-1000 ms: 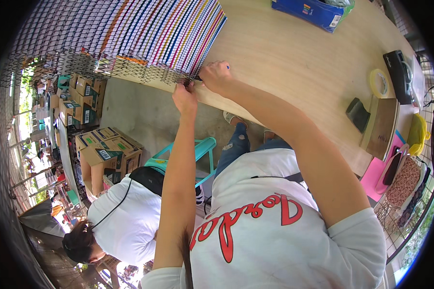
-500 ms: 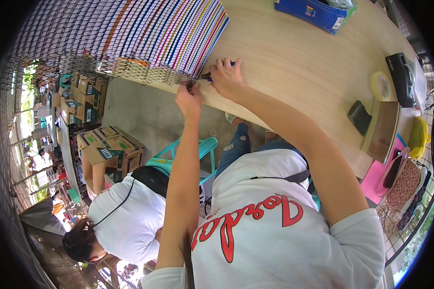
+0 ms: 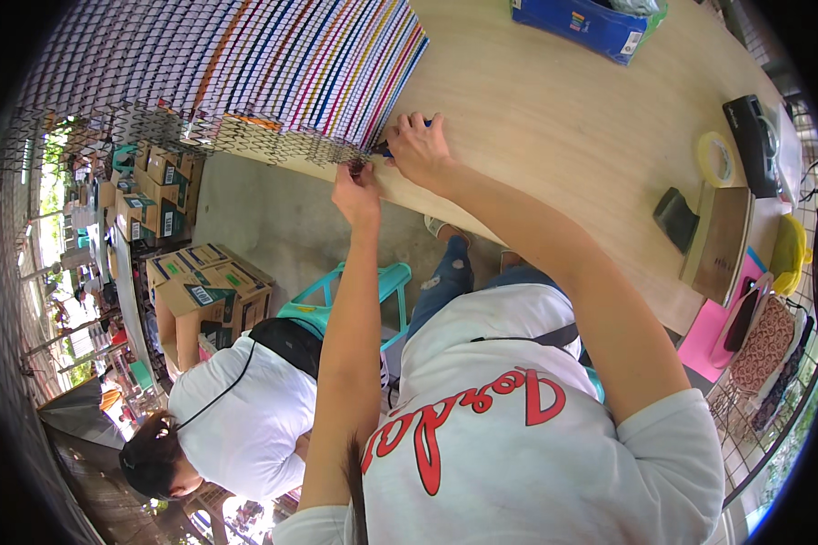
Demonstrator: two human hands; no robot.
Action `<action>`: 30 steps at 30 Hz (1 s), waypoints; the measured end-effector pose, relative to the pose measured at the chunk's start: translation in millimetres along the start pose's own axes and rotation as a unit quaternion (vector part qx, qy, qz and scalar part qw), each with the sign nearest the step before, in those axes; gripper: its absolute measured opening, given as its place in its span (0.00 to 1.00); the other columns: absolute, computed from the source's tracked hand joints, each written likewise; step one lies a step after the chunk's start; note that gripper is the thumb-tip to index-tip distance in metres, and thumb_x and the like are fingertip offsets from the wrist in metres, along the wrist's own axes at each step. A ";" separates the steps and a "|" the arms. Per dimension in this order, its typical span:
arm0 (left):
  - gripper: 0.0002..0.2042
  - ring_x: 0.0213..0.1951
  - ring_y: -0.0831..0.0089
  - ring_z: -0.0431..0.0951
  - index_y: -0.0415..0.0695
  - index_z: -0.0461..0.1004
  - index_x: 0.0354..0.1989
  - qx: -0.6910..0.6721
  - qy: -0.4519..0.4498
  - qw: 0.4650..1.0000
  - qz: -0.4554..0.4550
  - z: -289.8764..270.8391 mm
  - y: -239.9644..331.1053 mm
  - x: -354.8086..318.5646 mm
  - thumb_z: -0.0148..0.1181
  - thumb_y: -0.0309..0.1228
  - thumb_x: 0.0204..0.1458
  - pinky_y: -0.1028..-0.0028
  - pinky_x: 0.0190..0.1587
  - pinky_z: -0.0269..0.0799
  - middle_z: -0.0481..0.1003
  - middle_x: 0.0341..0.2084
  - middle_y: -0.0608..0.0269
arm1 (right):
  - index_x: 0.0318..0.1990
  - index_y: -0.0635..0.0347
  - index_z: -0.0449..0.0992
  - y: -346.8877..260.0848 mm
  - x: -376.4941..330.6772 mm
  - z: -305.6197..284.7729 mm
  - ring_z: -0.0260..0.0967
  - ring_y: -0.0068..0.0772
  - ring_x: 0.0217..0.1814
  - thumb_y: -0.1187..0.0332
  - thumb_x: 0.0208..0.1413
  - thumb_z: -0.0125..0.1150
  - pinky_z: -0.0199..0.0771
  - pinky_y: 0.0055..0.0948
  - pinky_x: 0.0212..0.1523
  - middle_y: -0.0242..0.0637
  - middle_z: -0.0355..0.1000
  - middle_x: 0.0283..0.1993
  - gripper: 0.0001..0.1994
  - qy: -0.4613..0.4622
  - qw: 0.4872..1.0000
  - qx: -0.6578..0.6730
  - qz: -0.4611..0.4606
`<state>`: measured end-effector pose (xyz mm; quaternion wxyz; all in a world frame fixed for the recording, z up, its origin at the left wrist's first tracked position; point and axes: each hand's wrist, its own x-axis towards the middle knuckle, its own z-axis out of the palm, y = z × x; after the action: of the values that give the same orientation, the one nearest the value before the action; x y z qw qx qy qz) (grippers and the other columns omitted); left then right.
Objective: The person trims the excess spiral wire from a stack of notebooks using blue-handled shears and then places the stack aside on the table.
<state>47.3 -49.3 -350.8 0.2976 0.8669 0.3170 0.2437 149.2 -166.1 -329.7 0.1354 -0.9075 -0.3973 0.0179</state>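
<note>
Nearby, tape roll, blue box, cardboard cartons.

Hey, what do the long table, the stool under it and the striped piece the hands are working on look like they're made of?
Table: pale wood or wood-look laminate, matte, faint grain. Stool: moulded plastic, likely; uniform teal, smooth sheen. Striped piece: seemingly woven strands in many colours, its mesh edge open; fibre or plastic, cannot tell. Left hand pinches that edge; right hand holds a small blue tool.

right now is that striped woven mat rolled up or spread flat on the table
Spread flat: the striped woven mat lies open across the wooden table, its unfinished mesh edge overhanging the table's edge.
</note>
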 end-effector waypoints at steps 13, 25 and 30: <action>0.12 0.32 0.58 0.82 0.35 0.76 0.37 0.019 0.005 1.000 -0.014 -1.8 -3.6 2.1 0.68 0.31 0.50 0.64 0.38 0.75 0.81 0.30 0.51 | 0.40 0.53 0.79 6.9 21.0 -6.7 0.76 0.41 0.46 0.49 0.55 0.63 0.73 0.43 0.40 0.35 0.78 0.37 0.18 -0.116 0.992 0.010 -0.054; 0.11 0.34 0.62 0.82 0.35 0.76 0.38 0.095 -0.008 0.993 -0.067 -5.1 6.5 1.6 0.67 0.29 0.50 0.65 0.40 0.75 0.81 0.31 0.51 | 0.44 0.51 0.79 32.4 9.1 4.6 0.74 0.43 0.48 0.49 0.53 0.64 0.72 0.49 0.44 0.36 0.76 0.42 0.18 -0.049 0.991 0.085 -0.089; 0.08 0.33 0.74 0.81 0.32 0.75 0.38 -0.120 -0.036 0.983 -0.137 -6.6 16.7 3.4 0.64 0.20 0.50 0.72 0.39 0.77 0.80 0.30 0.58 | 0.51 0.53 0.73 36.0 5.9 0.8 0.67 0.42 0.53 0.47 0.52 0.64 0.66 0.54 0.49 0.38 0.71 0.48 0.24 0.009 0.995 0.037 -0.092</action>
<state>52.4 -54.9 -334.1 0.4412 0.7817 0.3900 0.2054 178.8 -184.9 -339.3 0.1730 -0.8615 -0.4772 0.0121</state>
